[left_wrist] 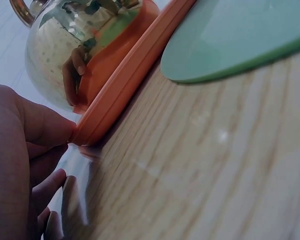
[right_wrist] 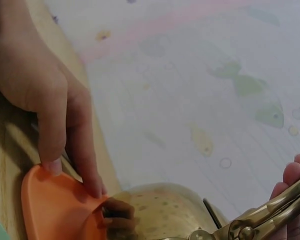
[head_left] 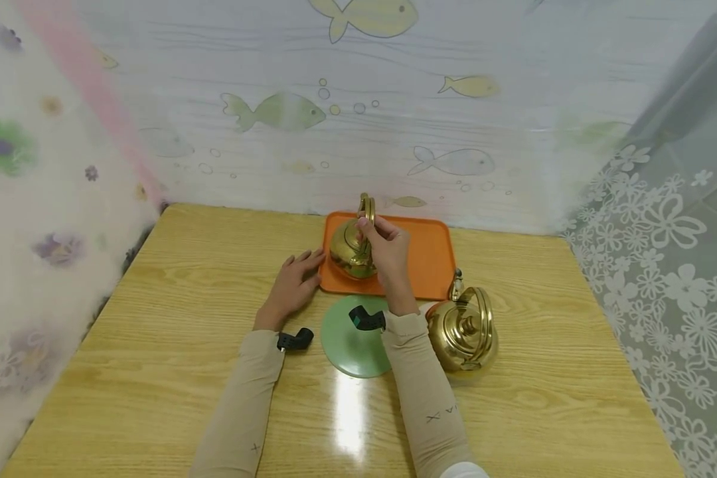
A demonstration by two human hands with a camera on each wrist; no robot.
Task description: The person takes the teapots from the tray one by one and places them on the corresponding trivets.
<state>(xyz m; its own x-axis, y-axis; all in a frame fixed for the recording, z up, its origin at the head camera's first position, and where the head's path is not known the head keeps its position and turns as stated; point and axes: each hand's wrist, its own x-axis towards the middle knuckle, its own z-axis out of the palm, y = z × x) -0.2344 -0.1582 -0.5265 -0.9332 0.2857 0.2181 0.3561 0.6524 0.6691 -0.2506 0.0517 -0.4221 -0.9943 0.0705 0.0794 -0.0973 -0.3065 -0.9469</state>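
Note:
A small brass kettle (head_left: 351,255) sits on the left half of an orange tray (head_left: 427,252). My right hand (head_left: 390,255) holds its raised handle; in the right wrist view, fingertips (right_wrist: 293,172) show behind the handle bars (right_wrist: 285,207). My left hand (head_left: 293,284) lies at the tray's left edge with its fingers extended. Close up in the left wrist view, fingers of this hand (left_wrist: 45,120) touch the orange rim (left_wrist: 102,112) at a corner. The kettle's shiny side (left_wrist: 65,55) mirrors a hand and the tray.
A larger brass kettle (head_left: 463,332) with its handle up stands right of my right forearm, its spout near the tray's front right corner. The green round mat (head_left: 352,345) lies in front of the tray, partly under my right wrist. Behind the wooden table (head_left: 185,299) hangs a fish-patterned curtain (head_left: 370,133).

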